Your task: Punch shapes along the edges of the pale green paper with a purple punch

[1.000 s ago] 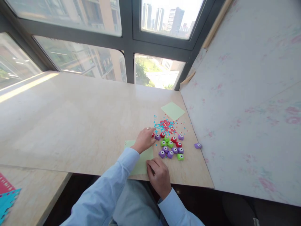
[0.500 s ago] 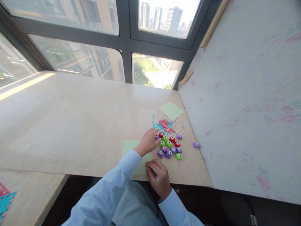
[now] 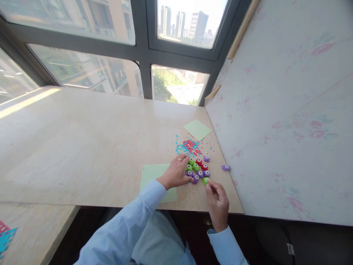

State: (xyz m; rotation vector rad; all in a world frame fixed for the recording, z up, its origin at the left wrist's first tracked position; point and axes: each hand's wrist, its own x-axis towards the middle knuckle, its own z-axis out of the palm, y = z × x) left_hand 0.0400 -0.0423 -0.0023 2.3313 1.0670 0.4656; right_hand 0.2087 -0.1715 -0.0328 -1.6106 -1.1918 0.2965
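Wearing grey-blue trousers [image 3: 160, 239] below both hands, and light blue sleeves [image 3: 128, 221] up to the wrists. Have the right hand [image 3: 218, 201] at the near right corner of a cluster of small craft punches [image 3: 195, 167], with thumb and forefinger brought close together at the right side of a green punch [image 3: 205, 180]; cannot tell a grip from a mere touch. Have the left hand [image 3: 177, 172] farther in and to the left, palm down and loosely open, with thumb spread from the fingers over the left edge of the cluster; cannot tell of any hold, because of the fingers covering some punches. See under the left wrist a pale green sheet [image 3: 150, 176], flat, with tiny marks at its far left corner. Find just beyond the right hand more purple, green and red punches, including a red punch [image 3: 204, 167]. Find a lone purple punch [image 3: 225, 168] beyond the right hand, at the foot of the wall [image 3: 275, 110]. See past the left hand a scatter of red and blue confetti [image 3: 190, 146], then a second pale sheet [image 3: 197, 129] on the table [image 3: 96, 154], then, farthest off, the dark window frame [image 3: 182, 57].
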